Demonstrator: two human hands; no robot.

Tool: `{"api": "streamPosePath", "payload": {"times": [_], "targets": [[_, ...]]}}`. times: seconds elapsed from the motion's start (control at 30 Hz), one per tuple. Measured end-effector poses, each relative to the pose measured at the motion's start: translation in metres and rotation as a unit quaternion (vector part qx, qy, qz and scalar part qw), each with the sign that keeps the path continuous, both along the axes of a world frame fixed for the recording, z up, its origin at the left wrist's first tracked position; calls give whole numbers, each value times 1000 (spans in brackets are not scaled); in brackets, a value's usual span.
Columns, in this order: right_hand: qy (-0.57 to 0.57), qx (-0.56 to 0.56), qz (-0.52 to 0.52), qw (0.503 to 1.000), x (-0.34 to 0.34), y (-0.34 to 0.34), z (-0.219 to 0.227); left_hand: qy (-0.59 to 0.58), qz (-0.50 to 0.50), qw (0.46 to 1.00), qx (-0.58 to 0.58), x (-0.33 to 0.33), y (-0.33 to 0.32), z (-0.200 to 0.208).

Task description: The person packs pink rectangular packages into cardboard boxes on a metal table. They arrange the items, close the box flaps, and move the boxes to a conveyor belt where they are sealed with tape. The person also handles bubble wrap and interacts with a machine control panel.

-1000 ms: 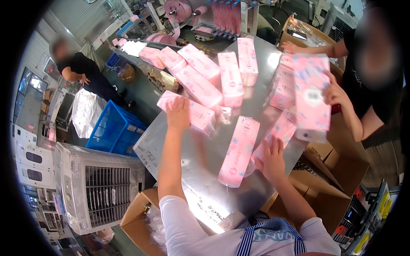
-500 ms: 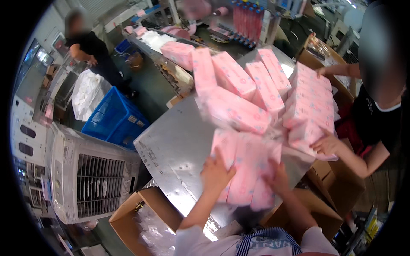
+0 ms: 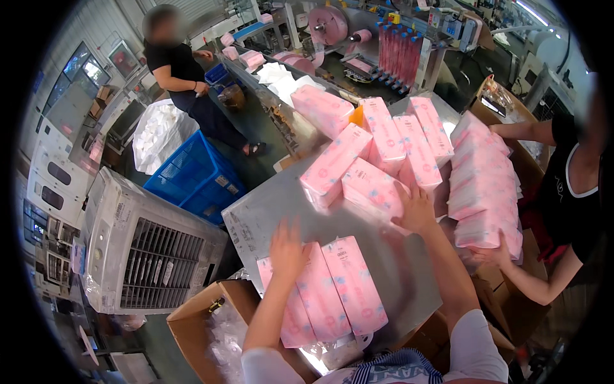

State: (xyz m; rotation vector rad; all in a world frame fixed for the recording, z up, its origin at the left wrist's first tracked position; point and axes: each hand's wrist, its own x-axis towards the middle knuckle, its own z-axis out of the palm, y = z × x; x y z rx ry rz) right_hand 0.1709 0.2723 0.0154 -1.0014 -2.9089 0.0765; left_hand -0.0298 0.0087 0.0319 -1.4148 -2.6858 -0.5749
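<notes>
Three pink packs [image 3: 355,288] lie side by side in a row on the near part of the metal counter [image 3: 262,208], close to the wearer's body. I see the left hand [image 3: 289,251] over the far end of this row, its fingers out nearly straight and a little blurred; it has no grip on a pack that I can make out. The right hand [image 3: 414,208] is part open, fingers bent over the right end of a loose pack [image 3: 371,189] farther up the counter; I cannot tell whether it grips or only touches. Five more packs [image 3: 382,134] lie at angles around and beyond that one.

To the right, I make out a co-worker [image 3: 575,173] with a hand at each end of a long stack [image 3: 483,185] of pink packs. At lower left, a cardboard box [image 3: 198,313] contains clear plastic. Past it stand a grey vented unit [image 3: 160,249] and a blue crate [image 3: 195,182], with another person [image 3: 173,70] in dark clothes behind the crate.
</notes>
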Motion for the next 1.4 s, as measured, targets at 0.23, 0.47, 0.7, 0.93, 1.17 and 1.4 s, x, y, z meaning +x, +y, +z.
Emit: {"api": "streamPosePath", "payload": {"times": [0.23,0.47,0.7,0.93,1.17,1.4], "targets": [[-69,-73,-170,980,77,-65,2,-41,-13,990,-137,-48,124,1],[39,-94,-239,966,135,-82,1,-157,-52,948,-271,82,158,14],[22,-92,-181,979,154,-93,3,-158,-223,948,-162,124,143,-5],[58,-52,-162,984,146,-104,3,-52,72,996,32,20,272,4],[68,-76,-181,978,151,-99,1,-143,194,970,-27,-4,262,-20],[59,-105,-217,969,152,-98,-6,-779,84,540,307,-61,190,-35]]}}
